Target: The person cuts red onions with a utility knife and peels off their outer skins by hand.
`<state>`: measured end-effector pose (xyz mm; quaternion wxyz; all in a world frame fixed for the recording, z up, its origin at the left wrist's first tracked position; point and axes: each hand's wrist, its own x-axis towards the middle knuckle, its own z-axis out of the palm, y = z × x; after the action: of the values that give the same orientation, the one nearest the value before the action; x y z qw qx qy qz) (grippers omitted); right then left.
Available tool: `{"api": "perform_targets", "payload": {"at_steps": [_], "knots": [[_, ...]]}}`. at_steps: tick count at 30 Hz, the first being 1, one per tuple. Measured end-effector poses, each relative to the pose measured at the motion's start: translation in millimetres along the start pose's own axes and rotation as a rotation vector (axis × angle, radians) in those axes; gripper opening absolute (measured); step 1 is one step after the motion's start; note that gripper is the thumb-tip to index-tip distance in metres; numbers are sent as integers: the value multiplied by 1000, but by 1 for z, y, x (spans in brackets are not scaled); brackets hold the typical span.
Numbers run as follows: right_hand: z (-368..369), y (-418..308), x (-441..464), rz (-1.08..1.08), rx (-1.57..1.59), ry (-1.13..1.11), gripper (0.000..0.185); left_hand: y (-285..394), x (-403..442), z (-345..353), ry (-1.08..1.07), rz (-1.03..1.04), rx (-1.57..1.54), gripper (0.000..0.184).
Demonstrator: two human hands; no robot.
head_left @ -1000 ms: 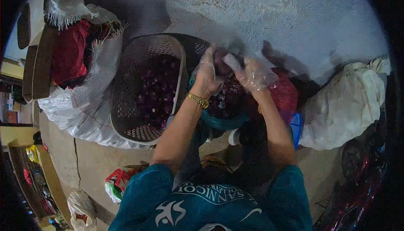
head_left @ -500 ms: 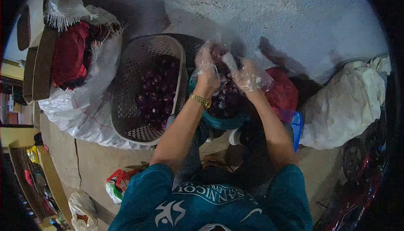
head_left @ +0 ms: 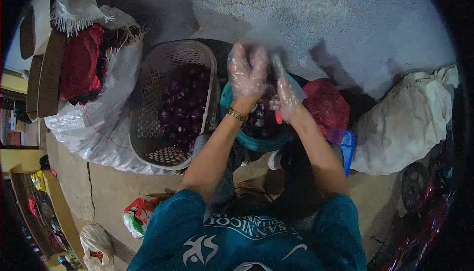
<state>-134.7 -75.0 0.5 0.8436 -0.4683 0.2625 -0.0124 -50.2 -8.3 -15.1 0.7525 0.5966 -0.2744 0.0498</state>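
Observation:
Both hands wear thin clear plastic gloves. My left hand (head_left: 247, 71), with a gold watch at the wrist, is curled over the far side of a teal basin (head_left: 261, 145); what looks like a red onion in its fingers is mostly hidden. Closed on a knife (head_left: 279, 66), my right hand (head_left: 288, 96) is beside it, the blade pointing away from me and a red handle end showing below the fist. Dark, round onions (head_left: 260, 123) lie in the basin under the hands. A plastic basket (head_left: 148, 130) of purple-red onions (head_left: 183, 108) stands to the left.
A white woven sack (head_left: 116, 108) with red mesh (head_left: 81, 66) is at the left. Right of the basin are a red mesh bag (head_left: 327, 108), a blue container (head_left: 347, 150) and a pale full sack (head_left: 402, 128). A rough wall (head_left: 316, 14) rises behind.
My hands have moved apart slightly. The left has turned its back toward me, hiding what it holds; the right has tilted, so the knife points up and its red handle end shows.

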Motion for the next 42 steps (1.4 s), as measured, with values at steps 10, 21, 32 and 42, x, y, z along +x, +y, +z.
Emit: {"api": "perform_targets", "payload": {"at_steps": [10,21,32,42], "knots": [[-37,2,20,-633,-1207,483,73,-4,0,-19,-114,-1004,-978,33],[-23,-8,6,-753,-1387,439,74,0,-10,-8,61,-832,-864,26],[-13,10,14,-687,-1179,391,67,-26,-18,-8,138,-629,-712,23],[-22,32,37,-593,-911,404,66,-9,-6,-8,113,-654,-616,28]]}}
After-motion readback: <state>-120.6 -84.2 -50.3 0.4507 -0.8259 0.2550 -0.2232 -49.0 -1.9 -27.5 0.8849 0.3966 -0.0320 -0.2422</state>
